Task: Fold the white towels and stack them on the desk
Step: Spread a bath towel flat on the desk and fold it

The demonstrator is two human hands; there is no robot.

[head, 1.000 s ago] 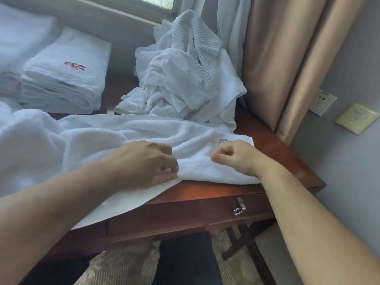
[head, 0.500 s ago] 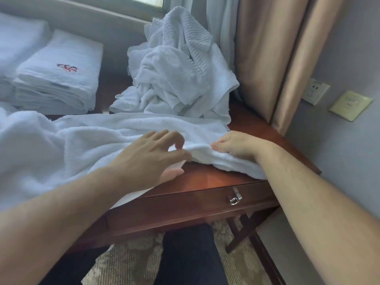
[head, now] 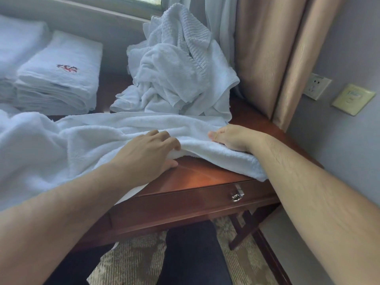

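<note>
The white towel [head: 102, 136] lies spread across the middle and left of the frame, on the wooden bench [head: 205, 173], its near edge partly hanging over the front at lower left. The left hand [head: 144, 157] rests on it near the centre of the frame, fingers fairly straight and spread over a raised fold, thumb down by the bare wood. The right hand [head: 232, 137], right of centre, lies on the towel's right end; its fingers curl under and appear to grip the cloth, though the fingertips are hidden.

Behind, at upper centre, a heap of unfolded towels [head: 176, 68] is piled against the window sill and a pale curtain [head: 259, 54]. At upper left stands a stack of folded towels [head: 59, 79], the top one bearing a red embroidered mark [head: 67, 68]; a second folded pile [head: 18, 44] sits just beside it at the frame's left edge.

A drawer with a metal pull [head: 237, 196] fronts the bench at lower centre. On the grey wall at right are a socket [head: 316, 86] and a switch plate [head: 352, 98].
</note>
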